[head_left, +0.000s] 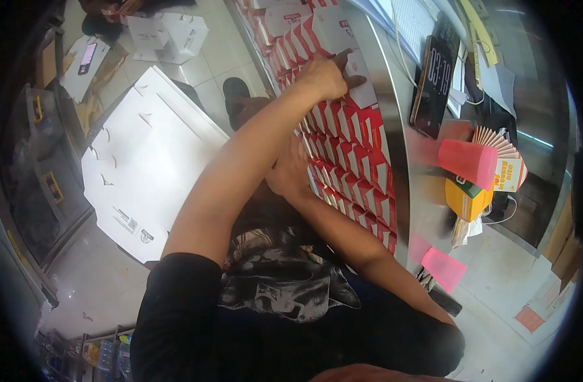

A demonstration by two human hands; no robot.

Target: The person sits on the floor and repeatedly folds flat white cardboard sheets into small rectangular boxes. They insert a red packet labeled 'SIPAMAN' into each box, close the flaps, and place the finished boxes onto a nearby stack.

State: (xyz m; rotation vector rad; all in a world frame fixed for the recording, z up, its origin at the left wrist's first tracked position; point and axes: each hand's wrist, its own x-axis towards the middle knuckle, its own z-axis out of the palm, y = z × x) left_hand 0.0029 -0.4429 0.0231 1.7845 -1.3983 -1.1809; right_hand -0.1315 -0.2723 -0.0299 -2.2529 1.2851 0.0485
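Rows of folded red-and-white cartons (352,162) stand packed close together along the steel counter. My left hand (323,76) reaches across to the far part of these rows. Two of its fingers spread apart over a white carton panel (361,70), while the others are partly hidden. Lower and nearer my body, my right hand (291,167) rests at the left edge of the rows with its fingers stretched out along the cartons. My left forearm crosses above it and hides part of the edge.
A large stack of white cardboard sheets (151,159) lies to the left. On the steel counter's (403,184) right side are a phone (429,89), a pink cup (468,162) and a yellow box (468,198). Another person's hand (131,6) shows at the top left, near a white carton (170,35).
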